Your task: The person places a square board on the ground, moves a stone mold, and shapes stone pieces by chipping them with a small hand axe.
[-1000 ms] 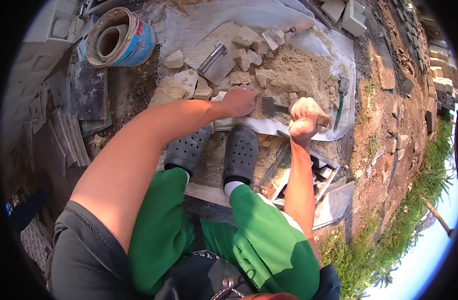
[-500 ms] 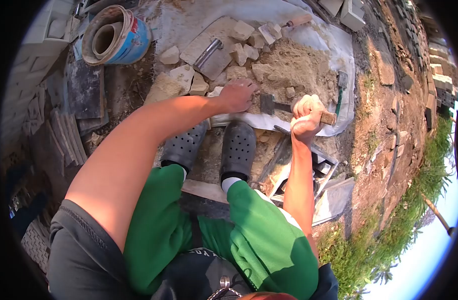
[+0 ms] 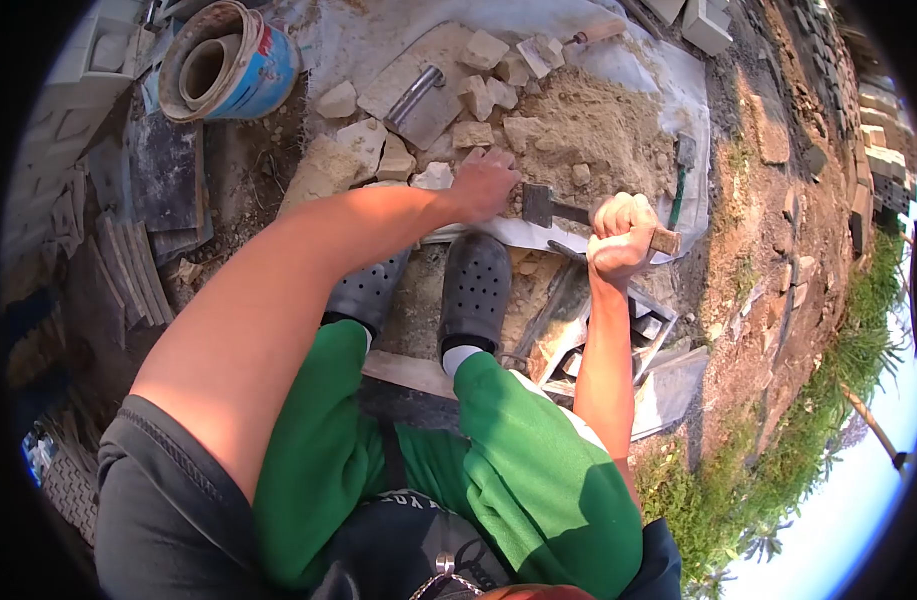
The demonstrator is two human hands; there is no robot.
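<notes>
My right hand (image 3: pixel 621 235) is wrapped around the wooden handle of a hammer (image 3: pixel 537 205). Its dark, square metal head points left, close to the fingers of my left hand (image 3: pixel 483 185). That left hand is low over the stone rubble at the near edge of the sheet, fingers curled downward and pressed together; whatever lies beneath them is hidden. A pale stone chunk (image 3: pixel 433 177) lies just left of it, and a squarish stone piece (image 3: pixel 472 134) sits beyond. Sandy debris (image 3: pixel 598 125) is heaped past the hammer.
A metal cylinder (image 3: pixel 415 95) lies on a flat slab. A green-handled hammer (image 3: pixel 679 180) and a wooden-handled tool (image 3: pixel 596 34) rest on the white sheet (image 3: pixel 668 75). The blue bucket (image 3: pixel 263 80) stands far left; a crate (image 3: pixel 653 325) is by my right forearm.
My left hand has shifted slightly left, its fingers more curled. The hammer remains in my right hand, nearly in place. The view has moved a little.
</notes>
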